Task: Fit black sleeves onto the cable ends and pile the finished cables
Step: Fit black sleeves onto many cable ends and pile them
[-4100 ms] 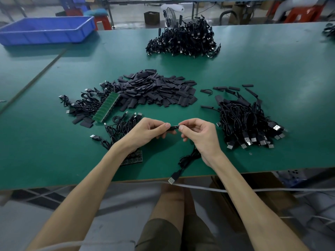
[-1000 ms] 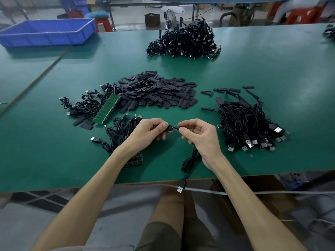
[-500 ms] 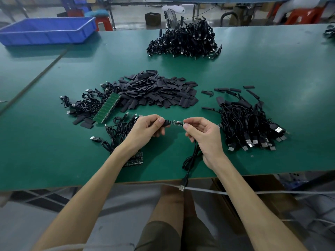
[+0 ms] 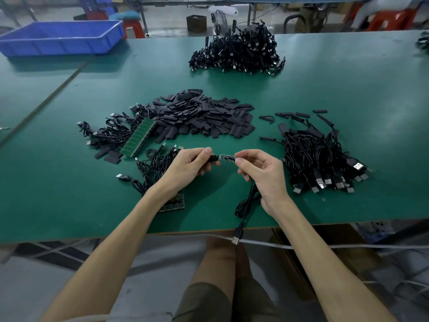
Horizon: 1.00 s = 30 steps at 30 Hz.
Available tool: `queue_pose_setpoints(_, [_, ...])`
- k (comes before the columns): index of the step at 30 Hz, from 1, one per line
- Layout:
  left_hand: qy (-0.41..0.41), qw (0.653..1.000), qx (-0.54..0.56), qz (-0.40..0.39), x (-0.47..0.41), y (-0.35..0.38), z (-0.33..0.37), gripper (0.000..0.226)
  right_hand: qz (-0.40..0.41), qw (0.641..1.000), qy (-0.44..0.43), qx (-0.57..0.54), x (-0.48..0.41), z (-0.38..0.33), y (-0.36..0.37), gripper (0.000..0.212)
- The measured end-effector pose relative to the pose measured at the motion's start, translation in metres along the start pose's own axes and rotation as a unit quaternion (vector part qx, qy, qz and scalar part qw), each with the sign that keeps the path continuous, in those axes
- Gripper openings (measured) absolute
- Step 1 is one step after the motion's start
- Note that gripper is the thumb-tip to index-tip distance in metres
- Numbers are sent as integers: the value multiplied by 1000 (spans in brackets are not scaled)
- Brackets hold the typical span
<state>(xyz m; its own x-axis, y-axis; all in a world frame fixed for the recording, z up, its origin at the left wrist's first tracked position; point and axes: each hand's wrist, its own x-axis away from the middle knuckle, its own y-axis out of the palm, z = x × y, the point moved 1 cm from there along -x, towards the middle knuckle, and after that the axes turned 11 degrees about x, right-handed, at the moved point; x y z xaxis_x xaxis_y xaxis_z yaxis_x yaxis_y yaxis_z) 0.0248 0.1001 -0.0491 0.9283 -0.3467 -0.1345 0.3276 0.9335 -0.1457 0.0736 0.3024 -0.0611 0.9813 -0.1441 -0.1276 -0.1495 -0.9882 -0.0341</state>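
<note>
A: What do the hands hold?

B: The left hand (image 4: 185,166) pinches a flat, matte black sleeve (image 4: 213,158). The right hand (image 4: 262,173) pinches the other end of a thin green board (image 4: 226,157) on a glossy round cable (image 4: 246,203), which hangs over the table (image 4: 69,194) edge.

A: Any change?

B: A second ago the hands were closer and the sleeve hid more of the board. Now the board shows bare between them, above the table's near edge.

Factory assembly bench, green table (image 4: 348,89); heaped cables (image 4: 236,52), blue crate (image 4: 62,38)
</note>
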Motion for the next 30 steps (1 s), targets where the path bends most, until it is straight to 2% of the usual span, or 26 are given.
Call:
queue_pose_setpoints(11, [-2, 1000, -17, -17, -2, 1, -1, 35, 0, 1000, -2, -8, 1, -3, 0, 15])
queue_pose_setpoints(30, [-2, 996, -84, -35, 5, 4, 10, 41, -9, 999, -7, 53, 3, 0, 0, 14])
